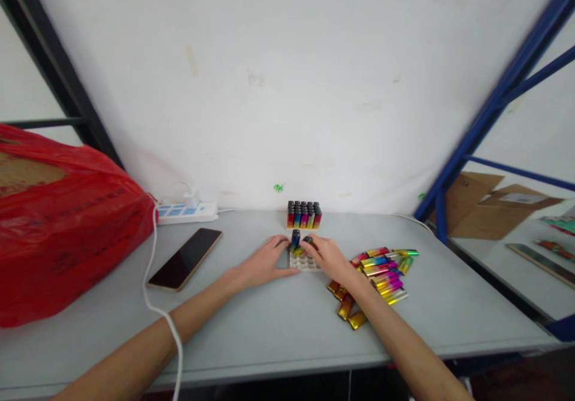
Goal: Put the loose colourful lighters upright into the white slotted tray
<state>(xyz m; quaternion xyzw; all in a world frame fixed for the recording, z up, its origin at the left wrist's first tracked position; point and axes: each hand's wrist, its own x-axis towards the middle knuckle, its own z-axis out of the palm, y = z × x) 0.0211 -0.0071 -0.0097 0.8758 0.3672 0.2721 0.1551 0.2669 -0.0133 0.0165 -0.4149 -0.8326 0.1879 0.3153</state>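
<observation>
A small pale tray with round slots lies on the grey table in front of me. A couple of dark-topped lighters stand upright in its back left part. My left hand rests at the tray's left side, thumb and fingers spread apart, holding nothing. Over the tray's back part is my right hand, its fingers closed round a dark-topped lighter. Behind the tray, a block of upright lighters stands in rows near the wall. Loose shiny lighters lie in a heap to the right, partly behind my right forearm.
A phone and a white power strip are on the left. A white cable crosses over my left forearm. The red bag fills the far left. Blue frame bars and a cardboard box are at the right.
</observation>
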